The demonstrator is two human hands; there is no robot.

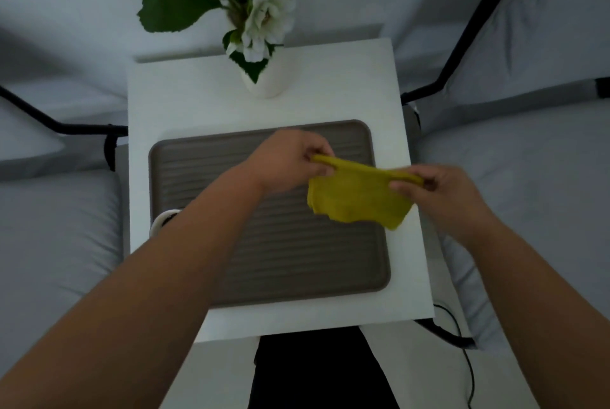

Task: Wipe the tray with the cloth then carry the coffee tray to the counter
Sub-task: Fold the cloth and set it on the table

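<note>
A yellow-green soft cloth (358, 197) hangs in the air above the right half of a grey-brown rectangular ribbed tray with rounded corners (270, 243). The cloth is stretched along its top edge between two hands, and its lower part droops in loose folds toward the tray's right rim, reaching slightly past it over the table. The left hand (290, 161) pinches the cloth's upper left corner, its fingers (321, 149) closed tightly on the fabric. The right hand (439, 192) grips the upper right corner, its fingers (404, 184) likewise closed on the cloth. Both bare forearms reach in from the bottom of the view, the left one crossing over the tray's left portion.

The tray lies flat on a white square table (211, 101), filling most of its near half. At the tray's left edge a small white curved rim of some object (161, 220) shows beside the left forearm; most of it is hidden, so what it is cannot be told. At the far side of the table stands a white vase (267, 87) holding a white flower with large green leaves (267, 16). Grey cushioned seats with black frames (515, 158) flank the table on both sides. A black cable (465, 356) runs across the floor at the lower right.
</note>
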